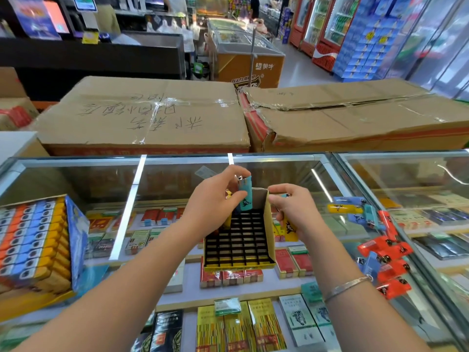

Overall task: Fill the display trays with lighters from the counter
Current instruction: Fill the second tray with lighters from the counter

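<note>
Glossy plastic lighter (245,196) (metal cap), matt cardboard tray (268,224), glass counter (330,250).

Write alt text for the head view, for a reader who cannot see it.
Over a glass counter, the left hand lowers a teal lighter toward a mostly empty gridded tray, while the right hand holds a yellow lighter. Loose lighters lie to the right; a full tray sits left.

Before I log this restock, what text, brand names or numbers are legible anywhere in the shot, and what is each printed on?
"蒙牛": white lettering on the orange chest freezer.
Handwritten characters on the left cardboard box: upside down, not reliably readable.
Small scribble on the right cardboard box: too faint.
White script logo on the red drinks fridge: too blurred.
Cigarette packs under the glass counter, and the lighter print: too small.
</note>
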### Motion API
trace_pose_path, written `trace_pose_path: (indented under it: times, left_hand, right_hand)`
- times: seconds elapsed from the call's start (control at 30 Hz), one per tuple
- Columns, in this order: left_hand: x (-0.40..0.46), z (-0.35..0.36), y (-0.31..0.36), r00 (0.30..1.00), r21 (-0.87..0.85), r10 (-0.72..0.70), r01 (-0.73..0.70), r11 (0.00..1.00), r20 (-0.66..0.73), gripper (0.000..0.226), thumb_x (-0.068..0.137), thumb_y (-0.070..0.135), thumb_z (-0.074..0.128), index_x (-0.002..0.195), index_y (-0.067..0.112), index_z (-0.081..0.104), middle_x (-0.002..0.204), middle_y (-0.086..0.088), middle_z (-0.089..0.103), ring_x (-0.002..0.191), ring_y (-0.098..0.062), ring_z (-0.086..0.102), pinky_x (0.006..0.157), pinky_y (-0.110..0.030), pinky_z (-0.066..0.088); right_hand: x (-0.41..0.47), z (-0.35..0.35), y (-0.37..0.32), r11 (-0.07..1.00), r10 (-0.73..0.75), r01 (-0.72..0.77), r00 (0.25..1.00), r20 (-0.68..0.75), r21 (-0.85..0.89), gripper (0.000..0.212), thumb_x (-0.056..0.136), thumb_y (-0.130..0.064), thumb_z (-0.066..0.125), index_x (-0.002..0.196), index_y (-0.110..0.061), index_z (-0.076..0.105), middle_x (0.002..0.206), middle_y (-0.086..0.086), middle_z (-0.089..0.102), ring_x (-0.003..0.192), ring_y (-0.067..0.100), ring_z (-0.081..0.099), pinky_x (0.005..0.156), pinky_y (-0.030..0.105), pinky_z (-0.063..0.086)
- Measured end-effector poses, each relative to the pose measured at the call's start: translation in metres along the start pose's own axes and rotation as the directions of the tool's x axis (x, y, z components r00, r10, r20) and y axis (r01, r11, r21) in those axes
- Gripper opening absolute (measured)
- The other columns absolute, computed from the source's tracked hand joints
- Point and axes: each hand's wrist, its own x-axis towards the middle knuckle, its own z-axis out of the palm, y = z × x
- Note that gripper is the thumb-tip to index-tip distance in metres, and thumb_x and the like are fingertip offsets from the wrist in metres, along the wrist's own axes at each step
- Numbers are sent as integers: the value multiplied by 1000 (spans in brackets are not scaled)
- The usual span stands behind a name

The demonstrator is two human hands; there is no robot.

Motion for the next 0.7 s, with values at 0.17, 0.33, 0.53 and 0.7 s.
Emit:
trace_pose_path:
  times: [0.17, 0.33, 0.53, 0.7]
  left_hand:
    - [11, 6, -5, 997, 172, 30, -42, 984, 71, 18, 87, 24, 62, 94, 36, 50, 82, 24, 49, 79, 2, 52, 64, -9, 40]
    - [17, 17, -6, 986, 364, 137, -161, 917, 90, 12, 86, 21, 63, 96, 24, 60, 98, 5, 60, 92, -10, 49, 75, -20, 36]
    - [18, 25, -3, 971, 565, 219, -233, 791, 94, 15, 85, 21, 62, 100, 18, 63, 111, 0, 59, 101, -19, 50, 83, -31, 41]
    - [18, 26, -3, 985, 537, 145, -175, 826, 97, 20, 91, 22, 54, 110, 21, 62, 117, 5, 57, 98, -15, 53, 74, -24, 39]
  right_hand:
    - [1, -1, 0, 1000, -9, 9, 1000, 7, -17, 11, 87, -14, 64, 98, -16, 66, 79, 13, 64, 46, 11, 49, 41, 21, 40]
    - [0, -1, 1, 999, -21, 21, 1000, 4, -45, 10, 88, -14, 61, 97, -15, 65, 84, 12, 64, 46, 11, 50, 41, 21, 39]
    - [-1, -1, 1, 998, -22, 23, 1000, 11, -52, 8, 88, -14, 61, 95, -14, 64, 85, 13, 65, 45, 10, 50, 40, 20, 39]
    - [-1, -2, 1, 999, -24, 25, 1000, 14, -42, 3, 87, -13, 61, 90, -12, 62, 74, 12, 62, 44, 10, 50, 40, 20, 40]
